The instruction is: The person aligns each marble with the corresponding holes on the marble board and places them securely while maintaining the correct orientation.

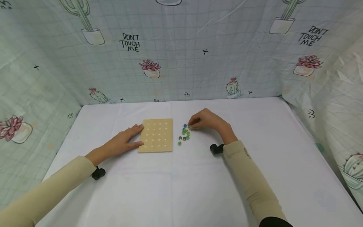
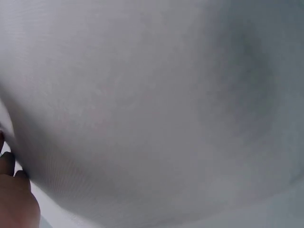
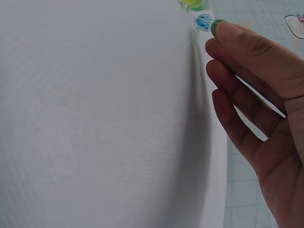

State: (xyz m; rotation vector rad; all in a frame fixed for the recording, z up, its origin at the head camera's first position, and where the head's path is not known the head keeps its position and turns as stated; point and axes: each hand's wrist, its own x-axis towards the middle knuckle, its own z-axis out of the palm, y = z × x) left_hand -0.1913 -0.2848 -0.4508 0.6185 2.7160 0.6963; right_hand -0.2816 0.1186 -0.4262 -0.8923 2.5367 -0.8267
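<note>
My left hand, fingers outstretched, steadies the board; right of it, my right hand pinches a green marble, best held firmly.

Left wrist view: left hand cropped at the lower left corner; pale surface filling the rest blurred. Right wrist view: right hand runs off the right edge; green marble partly hidden by the fingers; yellow-green marble cut by the top edge. Head view: lettering on right sleeve too small to read; black object cropped at bottom, identity unclear; left sleeve leaves frame.
</note>
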